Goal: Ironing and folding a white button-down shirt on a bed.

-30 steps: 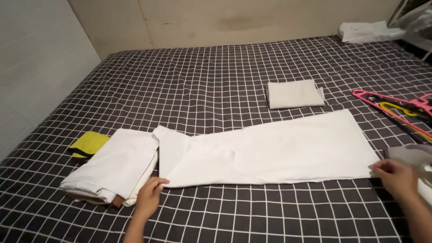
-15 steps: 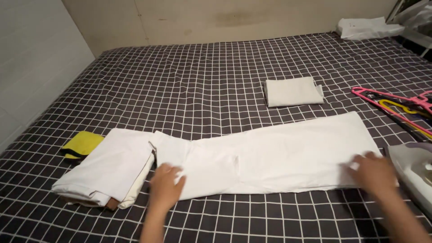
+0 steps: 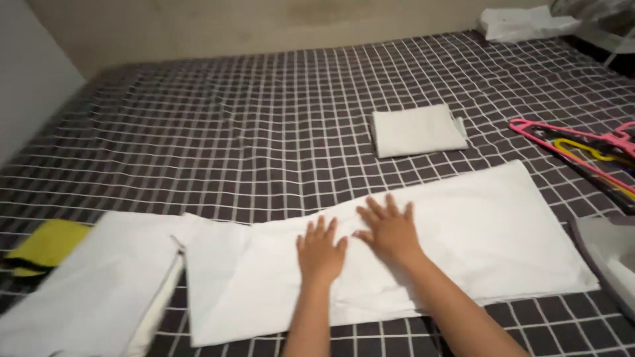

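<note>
A long white cloth (image 3: 503,231) lies flat across a bed covered in a dark sheet with a white grid (image 3: 264,112). My left hand (image 3: 321,250) rests palm down on the middle of the cloth, fingers spread. My right hand (image 3: 389,229) presses flat on the cloth just beside it, fingers apart too. Neither hand holds anything.
A stack of folded white cloth (image 3: 86,291) lies at the lower left, with a yellow item (image 3: 46,243) beside it. A small folded white piece (image 3: 418,130) sits further back. Pink and yellow hangers (image 3: 582,153) lie at the right, a grey iron (image 3: 612,254) at the right edge.
Both hands left the ends of the long cloth and slid together to its middle, now lying flat side by side. The view has moved closer and lower.
</note>
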